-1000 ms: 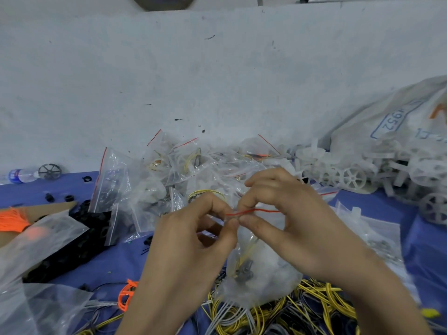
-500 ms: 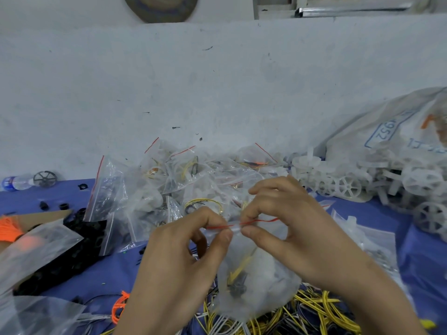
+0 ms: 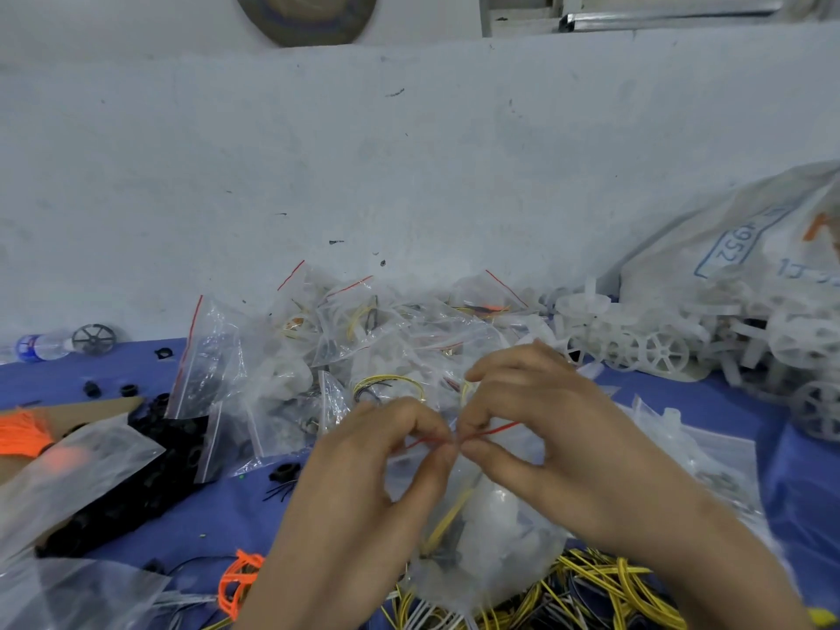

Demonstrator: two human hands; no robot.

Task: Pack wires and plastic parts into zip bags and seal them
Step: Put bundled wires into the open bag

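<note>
A clear zip bag (image 3: 495,534) with a red seal strip hangs between my hands above the blue table; inside it are a yellow wire, a dark piece and white plastic parts. My left hand (image 3: 363,497) pinches the red strip near its middle with thumb and forefinger. My right hand (image 3: 559,447) pinches the same strip just to the right, fingertips almost touching those of the left. Loose yellow and white wires (image 3: 604,588) lie in a heap under the bag.
A pile of filled zip bags (image 3: 345,347) sits behind my hands against the wall. White plastic wheels (image 3: 663,352) and a large sack (image 3: 750,247) are at the right. Black parts (image 3: 136,484), empty bags (image 3: 68,475), an orange part (image 3: 238,579) and a bottle (image 3: 41,346) are at the left.
My hands and the bag have dropped a little in view as the camera tilted up. The two pinches have drawn together on the red strip.
</note>
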